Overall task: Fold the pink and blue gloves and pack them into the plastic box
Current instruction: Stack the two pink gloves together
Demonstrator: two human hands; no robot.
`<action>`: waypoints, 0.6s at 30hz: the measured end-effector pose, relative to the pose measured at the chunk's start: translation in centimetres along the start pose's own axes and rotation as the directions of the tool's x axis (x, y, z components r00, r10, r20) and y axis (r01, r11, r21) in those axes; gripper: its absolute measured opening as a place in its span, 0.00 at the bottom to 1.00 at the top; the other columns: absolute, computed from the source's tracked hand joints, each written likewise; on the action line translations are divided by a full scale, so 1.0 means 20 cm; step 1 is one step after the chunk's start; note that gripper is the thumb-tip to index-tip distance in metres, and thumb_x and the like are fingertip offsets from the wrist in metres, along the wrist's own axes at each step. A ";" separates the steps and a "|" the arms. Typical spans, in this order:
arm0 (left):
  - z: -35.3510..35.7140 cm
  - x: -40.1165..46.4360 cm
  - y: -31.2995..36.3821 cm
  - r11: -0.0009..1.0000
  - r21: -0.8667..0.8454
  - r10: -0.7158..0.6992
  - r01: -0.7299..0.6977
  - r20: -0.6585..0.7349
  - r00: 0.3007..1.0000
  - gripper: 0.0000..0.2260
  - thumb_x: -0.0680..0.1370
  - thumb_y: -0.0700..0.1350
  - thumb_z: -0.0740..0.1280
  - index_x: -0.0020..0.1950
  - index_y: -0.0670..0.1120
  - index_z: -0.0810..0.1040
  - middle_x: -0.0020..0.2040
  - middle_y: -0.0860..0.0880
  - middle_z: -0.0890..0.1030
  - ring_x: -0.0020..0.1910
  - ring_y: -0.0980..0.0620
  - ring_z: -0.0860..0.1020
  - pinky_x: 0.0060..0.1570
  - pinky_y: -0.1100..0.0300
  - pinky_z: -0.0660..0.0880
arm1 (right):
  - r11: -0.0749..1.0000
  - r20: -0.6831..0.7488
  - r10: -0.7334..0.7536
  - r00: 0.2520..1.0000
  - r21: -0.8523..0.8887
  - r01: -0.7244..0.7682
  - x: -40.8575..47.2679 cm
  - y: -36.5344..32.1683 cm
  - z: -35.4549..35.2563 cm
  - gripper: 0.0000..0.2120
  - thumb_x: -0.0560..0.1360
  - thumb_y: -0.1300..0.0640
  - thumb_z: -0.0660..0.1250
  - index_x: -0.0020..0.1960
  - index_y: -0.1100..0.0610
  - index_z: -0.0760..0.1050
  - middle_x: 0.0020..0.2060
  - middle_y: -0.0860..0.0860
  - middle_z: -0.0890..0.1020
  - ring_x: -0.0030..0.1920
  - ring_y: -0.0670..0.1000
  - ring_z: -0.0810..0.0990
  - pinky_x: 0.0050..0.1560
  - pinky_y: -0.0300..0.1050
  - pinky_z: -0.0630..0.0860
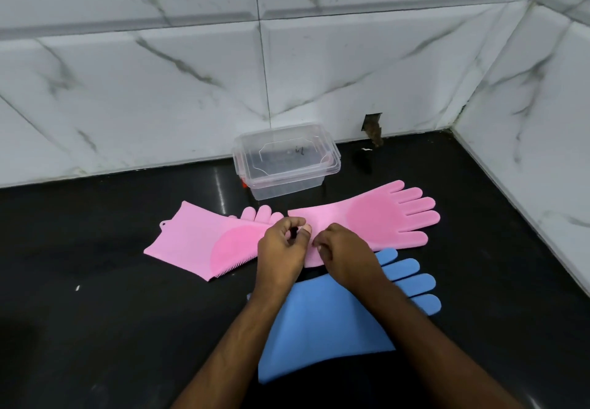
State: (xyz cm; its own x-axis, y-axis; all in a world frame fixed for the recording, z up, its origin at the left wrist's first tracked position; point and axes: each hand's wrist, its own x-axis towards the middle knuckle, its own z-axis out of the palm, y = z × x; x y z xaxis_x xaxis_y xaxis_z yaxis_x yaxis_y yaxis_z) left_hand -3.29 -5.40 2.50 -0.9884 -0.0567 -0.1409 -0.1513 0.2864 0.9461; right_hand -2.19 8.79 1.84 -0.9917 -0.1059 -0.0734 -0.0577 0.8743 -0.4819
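Two pink gloves lie flat on the black counter. The left pink glove [198, 242] has its cuff toward the left. The right pink glove [383, 217] points its fingers to the right. My left hand [281, 249] and my right hand [344, 255] both pinch the cuff edge of the right pink glove. A blue glove [322, 325] lies nearer to me, partly under my forearms, fingers to the right. The clear plastic box [287, 182] stands behind the gloves with its lid on.
The black counter [95, 313] meets marble-patterned wall tiles at the back and on the right. A small dark hole [372, 128] shows in the back wall, to the right of the box.
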 end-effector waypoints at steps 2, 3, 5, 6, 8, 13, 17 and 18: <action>-0.06 0.01 0.00 0.999 0.034 0.039 -0.037 -0.048 0.998 0.06 0.80 0.45 0.70 0.56 0.47 0.83 0.51 0.57 0.85 0.50 0.55 0.83 0.53 0.59 0.79 | 0.993 0.027 0.007 1.000 -0.118 -0.003 0.03 -0.04 0.01 0.12 0.83 0.56 0.59 0.59 0.54 0.80 0.52 0.53 0.78 0.53 0.55 0.78 0.49 0.50 0.78; -0.09 0.01 0.00 0.998 0.044 0.056 -0.053 -0.069 0.996 0.06 0.80 0.45 0.70 0.56 0.47 0.83 0.50 0.56 0.86 0.49 0.56 0.84 0.53 0.60 0.80 | 0.987 0.009 0.007 1.000 -0.160 -0.005 0.05 -0.07 0.02 0.12 0.83 0.56 0.59 0.58 0.53 0.80 0.51 0.53 0.77 0.53 0.55 0.78 0.47 0.51 0.78; -0.14 0.03 -0.02 0.992 0.092 0.100 -0.091 -0.102 0.990 0.06 0.80 0.41 0.70 0.57 0.46 0.83 0.49 0.56 0.86 0.47 0.59 0.83 0.51 0.65 0.79 | 0.985 -0.064 -0.015 0.998 -0.171 0.004 0.09 -0.12 0.04 0.11 0.83 0.55 0.59 0.59 0.54 0.78 0.53 0.53 0.77 0.54 0.55 0.77 0.46 0.50 0.78; -0.17 0.03 -0.03 0.984 0.137 0.130 -0.114 -0.112 0.985 0.08 0.80 0.38 0.69 0.58 0.45 0.83 0.51 0.56 0.86 0.48 0.59 0.83 0.50 0.70 0.78 | 0.988 -0.101 -0.039 0.994 -0.152 0.024 0.12 -0.16 0.05 0.11 0.83 0.54 0.60 0.61 0.54 0.78 0.55 0.53 0.77 0.56 0.55 0.76 0.48 0.50 0.77; -0.23 0.05 -0.06 0.961 0.242 0.163 -0.132 -0.112 0.980 0.16 0.77 0.31 0.66 0.61 0.45 0.82 0.55 0.55 0.84 0.50 0.57 0.81 0.49 0.76 0.73 | 0.989 -0.107 -0.067 0.992 -0.136 0.052 0.16 -0.22 0.10 0.15 0.81 0.51 0.63 0.64 0.55 0.76 0.59 0.53 0.76 0.59 0.55 0.74 0.54 0.50 0.76; -0.34 0.14 -0.11 0.857 0.449 0.218 -0.252 0.127 0.968 0.25 0.73 0.30 0.65 0.68 0.49 0.79 0.61 0.49 0.82 0.59 0.49 0.77 0.59 0.60 0.72 | 0.968 -0.048 -0.066 0.997 -0.244 0.053 0.25 -0.26 0.18 0.23 0.77 0.43 0.68 0.66 0.56 0.76 0.60 0.54 0.74 0.60 0.54 0.72 0.59 0.49 0.73; -0.40 0.24 -0.12 0.641 0.670 0.117 -0.374 0.397 0.910 0.25 0.79 0.41 0.66 0.75 0.57 0.71 0.71 0.54 0.76 0.68 0.48 0.69 0.60 0.52 0.61 | 0.989 -0.084 -0.092 0.992 -0.122 0.081 0.26 -0.24 0.17 0.20 0.75 0.47 0.73 0.64 0.52 0.78 0.58 0.51 0.76 0.59 0.54 0.72 0.59 0.49 0.73; -0.42 0.27 -0.11 0.607 0.697 0.095 -0.382 0.413 0.906 0.23 0.80 0.45 0.68 0.74 0.58 0.72 0.70 0.56 0.76 0.68 0.48 0.68 0.60 0.52 0.60 | 0.992 -0.093 -0.114 0.989 -0.074 0.107 0.25 -0.24 0.16 0.17 0.75 0.50 0.74 0.62 0.52 0.79 0.57 0.51 0.77 0.58 0.53 0.73 0.58 0.49 0.73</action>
State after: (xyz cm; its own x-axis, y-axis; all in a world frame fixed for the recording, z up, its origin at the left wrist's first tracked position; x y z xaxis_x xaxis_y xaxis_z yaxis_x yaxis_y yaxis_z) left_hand -8.14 -14.38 2.09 -0.9151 0.3709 -0.1581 0.2760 0.8621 0.4251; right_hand -6.50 2.55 0.95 -0.9851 -0.1602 0.0630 -0.1717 0.8906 -0.4211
